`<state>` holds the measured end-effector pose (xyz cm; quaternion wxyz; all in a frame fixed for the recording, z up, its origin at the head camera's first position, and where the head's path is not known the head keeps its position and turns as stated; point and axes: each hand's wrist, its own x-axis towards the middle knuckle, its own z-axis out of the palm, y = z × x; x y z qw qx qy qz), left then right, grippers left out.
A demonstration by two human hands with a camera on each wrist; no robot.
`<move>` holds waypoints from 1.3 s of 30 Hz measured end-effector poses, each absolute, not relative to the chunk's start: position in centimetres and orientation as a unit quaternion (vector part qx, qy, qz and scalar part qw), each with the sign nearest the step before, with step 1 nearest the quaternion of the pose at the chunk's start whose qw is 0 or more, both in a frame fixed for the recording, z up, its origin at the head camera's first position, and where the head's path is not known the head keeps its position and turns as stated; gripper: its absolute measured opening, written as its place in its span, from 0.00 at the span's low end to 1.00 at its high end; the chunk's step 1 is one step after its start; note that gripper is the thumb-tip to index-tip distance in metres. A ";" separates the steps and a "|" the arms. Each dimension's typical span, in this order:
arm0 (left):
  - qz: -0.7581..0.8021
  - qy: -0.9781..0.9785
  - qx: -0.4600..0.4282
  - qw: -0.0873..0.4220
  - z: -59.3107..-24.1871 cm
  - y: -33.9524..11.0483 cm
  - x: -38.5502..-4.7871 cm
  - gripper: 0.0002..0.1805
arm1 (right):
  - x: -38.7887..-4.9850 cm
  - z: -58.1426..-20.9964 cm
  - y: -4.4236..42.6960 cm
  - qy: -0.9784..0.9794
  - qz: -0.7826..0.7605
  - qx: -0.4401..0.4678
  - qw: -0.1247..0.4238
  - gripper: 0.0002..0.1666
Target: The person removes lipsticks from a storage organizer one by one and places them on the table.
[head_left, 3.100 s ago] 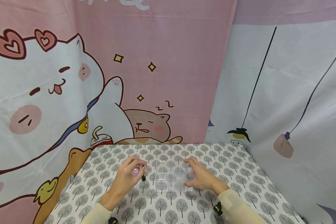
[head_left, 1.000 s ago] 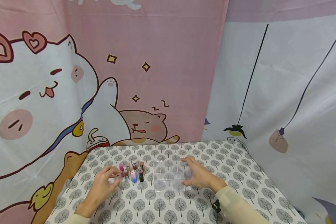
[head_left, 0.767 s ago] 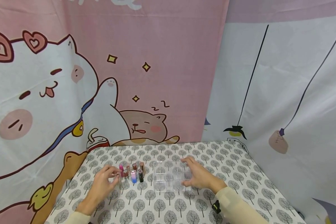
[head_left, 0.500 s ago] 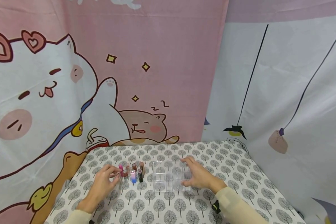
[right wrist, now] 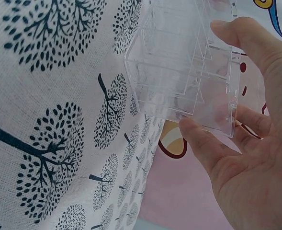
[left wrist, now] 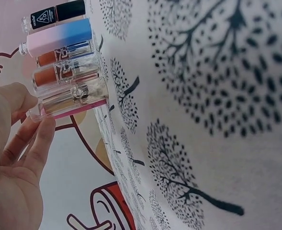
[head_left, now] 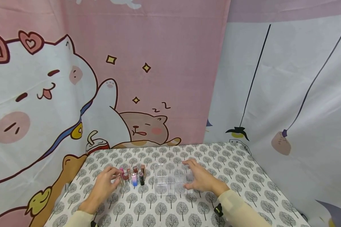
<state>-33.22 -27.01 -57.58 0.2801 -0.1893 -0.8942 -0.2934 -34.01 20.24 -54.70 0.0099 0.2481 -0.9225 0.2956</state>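
Observation:
In the left wrist view, my left hand [left wrist: 16, 158] pinches the top end of a clear lipstick tube [left wrist: 71, 99] standing upright on the cloth. Beside it stand a pink-to-blue lipstick [head_left: 134, 179], a black lipstick [head_left: 141, 178], a copper-coloured lipstick [head_left: 143, 169] and several others in a close group. The left hand [head_left: 105, 182] is at the group's left side. My right hand [head_left: 200, 177] grips the right end of a clear compartment organizer [head_left: 166, 182], thumb on one side and fingers on the other. No lipstick shows in the organizer's compartments.
A white cloth [head_left: 170, 209] with grey trees covers the table. The organizer sits right of the lipsticks, with a narrow gap between. Behind the table hangs a pink cartoon curtain [head_left: 170, 78]; a pale curtain [head_left: 309, 94] hangs on the right.
About three seconds ago my left hand was farther right, over the lipsticks; it has since moved left to the tube at the group's left side. My right hand has stayed on the organizer.

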 end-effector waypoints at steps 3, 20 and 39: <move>-0.287 -0.896 -0.190 0.281 -57.6 -27.1 -33.2 0.16 | -33.9 -54.7 20.2 -0.922 0.296 0.247 0.008 0.65; -0.214 -0.893 -0.201 0.340 -57.2 -26.9 -33.0 0.17 | -33.8 -54.7 20.2 -0.921 0.296 0.253 0.006 0.65; -0.247 -0.866 -0.242 0.360 -54.8 -22.7 -32.9 0.17 | -33.5 -54.9 20.3 -0.923 0.292 0.250 0.020 0.67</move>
